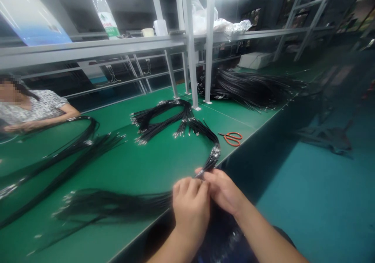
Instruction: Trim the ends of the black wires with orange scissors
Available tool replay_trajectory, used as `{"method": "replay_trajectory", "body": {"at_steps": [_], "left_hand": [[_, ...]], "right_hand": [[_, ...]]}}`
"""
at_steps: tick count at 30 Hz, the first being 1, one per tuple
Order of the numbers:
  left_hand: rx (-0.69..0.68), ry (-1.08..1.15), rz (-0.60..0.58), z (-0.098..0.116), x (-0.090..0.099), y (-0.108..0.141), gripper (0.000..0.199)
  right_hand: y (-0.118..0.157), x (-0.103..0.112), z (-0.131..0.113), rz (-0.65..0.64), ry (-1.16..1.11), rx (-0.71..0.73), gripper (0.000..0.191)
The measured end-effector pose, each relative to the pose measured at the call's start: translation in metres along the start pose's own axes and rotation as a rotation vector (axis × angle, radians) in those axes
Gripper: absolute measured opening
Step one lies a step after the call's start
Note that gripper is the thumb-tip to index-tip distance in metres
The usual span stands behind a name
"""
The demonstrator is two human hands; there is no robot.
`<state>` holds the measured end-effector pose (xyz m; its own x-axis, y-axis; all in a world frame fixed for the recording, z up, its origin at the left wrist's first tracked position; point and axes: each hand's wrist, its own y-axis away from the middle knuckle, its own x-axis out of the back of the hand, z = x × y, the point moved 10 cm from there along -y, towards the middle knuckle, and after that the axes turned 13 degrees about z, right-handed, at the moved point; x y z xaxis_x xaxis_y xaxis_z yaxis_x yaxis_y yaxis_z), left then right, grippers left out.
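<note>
My left hand [191, 206] is wrapped round a bundle of black cables [123, 205] at the front edge of the green table. The loose ends of that bundle fan out to the left and are smeared by motion. Close beside it, my right hand [222, 188] grips the same bundle, fingers closed where it curves away from me. Beyond my hands the bundle bends up past a shiny band [215, 151]. A pair of scissors with orange handles [233, 138] lies to the right of this bend.
Another curved cable bundle [164, 116] lies mid-table, with a large cable pile [249, 89] behind the white posts [189, 48]. At left a person [41, 106] sits by more cables [58, 165]. A shelf [88, 47] above holds a bottle [105, 15] and plastic bags [216, 20].
</note>
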<state>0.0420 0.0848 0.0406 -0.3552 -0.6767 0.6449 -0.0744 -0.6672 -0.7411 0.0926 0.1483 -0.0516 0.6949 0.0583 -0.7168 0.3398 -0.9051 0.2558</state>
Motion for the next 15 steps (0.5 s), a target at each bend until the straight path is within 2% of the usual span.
{"method": "replay_trajectory", "body": {"at_steps": [2, 3, 4, 6, 8, 9, 12, 15], "left_hand": [[0.001, 0.034, -0.009, -0.005, 0.007, 0.001, 0.017], [0.021, 0.021, -0.053, -0.011, 0.007, 0.001, 0.019], [0.061, -0.015, -0.135, -0.021, 0.003, 0.001, 0.023], [0.184, -0.085, -0.389, -0.045, -0.012, 0.006, 0.025], [0.298, -0.048, -0.619, -0.062, -0.026, 0.014, 0.014], [0.33, 0.008, -0.683, -0.065, -0.03, 0.014, 0.01], [0.336, 0.177, -0.698, -0.064, -0.028, 0.004, 0.01], [0.317, 0.247, -0.669, -0.063, -0.023, -0.003, 0.009]], "right_hand": [[-0.002, 0.001, 0.001, 0.01, 0.022, 0.025, 0.02], [-0.004, 0.002, 0.002, 0.018, 0.032, 0.048, 0.02], [-0.006, 0.003, 0.002, 0.03, 0.038, 0.079, 0.019], [-0.009, 0.004, 0.002, 0.063, 0.041, 0.153, 0.018], [-0.01, 0.004, 0.001, 0.09, 0.03, 0.213, 0.019], [-0.011, 0.003, 0.001, 0.091, 0.021, 0.227, 0.022], [-0.01, -0.007, -0.001, 0.061, -0.003, 0.226, 0.031], [-0.008, -0.013, -0.006, 0.072, -0.018, 0.238, 0.027]]}}
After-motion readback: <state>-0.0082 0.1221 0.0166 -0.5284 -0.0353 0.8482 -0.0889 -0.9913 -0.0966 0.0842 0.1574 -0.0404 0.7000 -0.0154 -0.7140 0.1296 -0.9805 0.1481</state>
